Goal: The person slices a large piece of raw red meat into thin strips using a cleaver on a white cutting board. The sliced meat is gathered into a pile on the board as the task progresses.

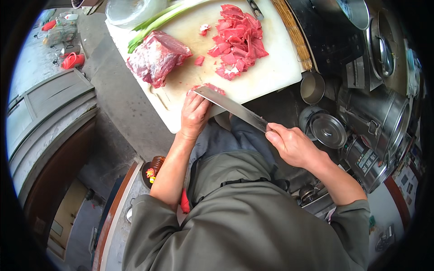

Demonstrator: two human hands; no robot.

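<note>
My right hand (291, 143) is wrapped round the handle of a wide-bladed kitchen knife (233, 107). Its blade points up and left, with the tip beside my left hand (195, 114). The left fingers are curled against a small piece of raw meat (214, 88), mostly hidden behind the hand and blade, at the near edge of a white cutting board (278, 74). Farther up the board lies a heap of sliced red meat (239, 40). A large uncut chunk of meat (158, 58) rests to the left, and a small scrap (200, 60) sits between them.
Green onion stalks (156, 23) lie behind the chunk, next to a clear plastic bag (133, 11). A second metal tool (255, 9) rests at the board's far edge. Right of it are a bundle of thin sticks (294, 34), a saucepan (313, 88), a lid (328, 130) and large steel pots (375, 115).
</note>
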